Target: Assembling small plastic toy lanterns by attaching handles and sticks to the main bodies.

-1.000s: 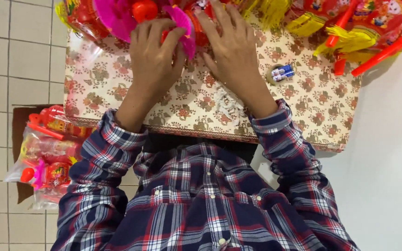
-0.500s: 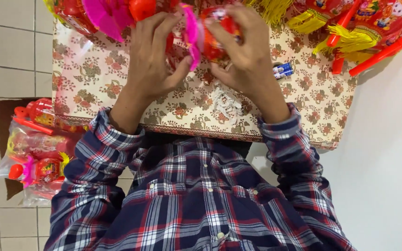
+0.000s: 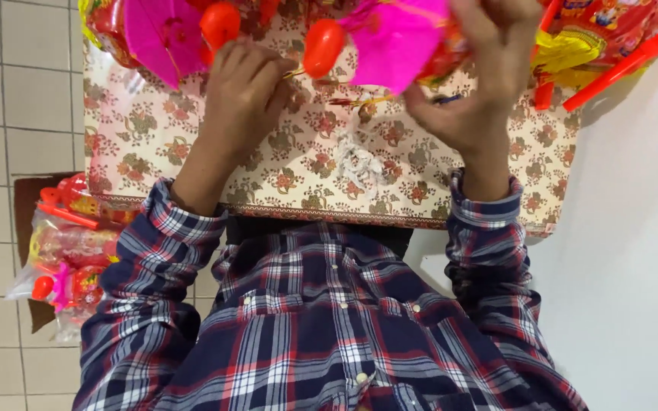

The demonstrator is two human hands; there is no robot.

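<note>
Pink paper fan [image 3: 393,42] between hands: right hand [image 3: 477,84] gripping it, left hand [image 3: 245,95] pinching its stick.

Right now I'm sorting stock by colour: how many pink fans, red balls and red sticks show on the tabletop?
Pink fans: 2, one at the left, one by the right hand
Red balls: 2
Red sticks: 2
Total: 6
</note>
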